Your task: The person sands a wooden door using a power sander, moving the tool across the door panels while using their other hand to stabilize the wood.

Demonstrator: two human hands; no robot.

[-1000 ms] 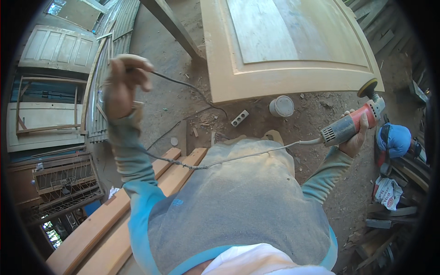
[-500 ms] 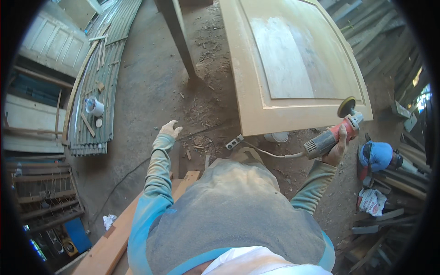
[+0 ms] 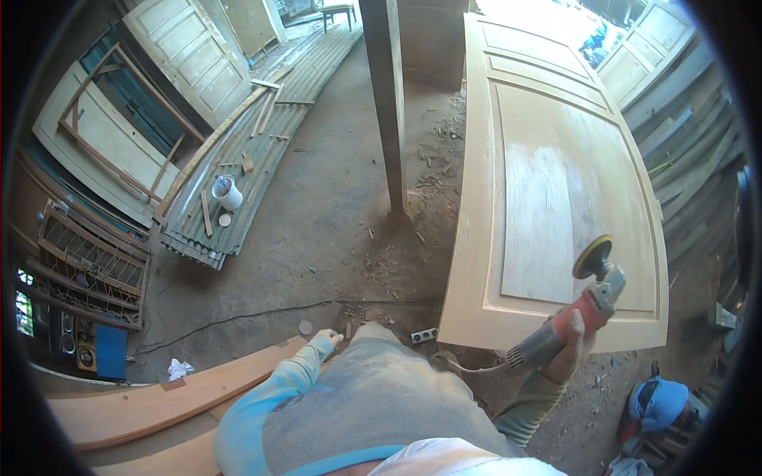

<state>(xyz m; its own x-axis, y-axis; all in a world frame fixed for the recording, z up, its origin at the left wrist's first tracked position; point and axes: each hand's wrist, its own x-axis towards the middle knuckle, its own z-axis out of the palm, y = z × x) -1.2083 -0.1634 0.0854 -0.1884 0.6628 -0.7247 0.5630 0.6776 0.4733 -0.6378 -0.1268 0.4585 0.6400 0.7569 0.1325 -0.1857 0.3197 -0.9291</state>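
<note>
Red-bodied and held low over the wooden door (image 3: 556,159), the angle grinder (image 3: 583,305) sat clamped in your right hand (image 3: 573,349), fingers wrapped tight round its grey rear grip. Its sanding disc (image 3: 594,255) hovered just above the door's near right corner, beside the pale sanded patch on the panel; I could not tell whether it touched. A second before, your left hand (image 3: 325,339) had been lifted with the power cord looped in it; by now it had let go and dropped to your side, empty, its fingers loosely curled near the plank (image 3: 159,401). The cord (image 3: 238,317) lay slack across the dirt floor (image 3: 333,214), so the tool looked ready for one-handed sanding.
</note>
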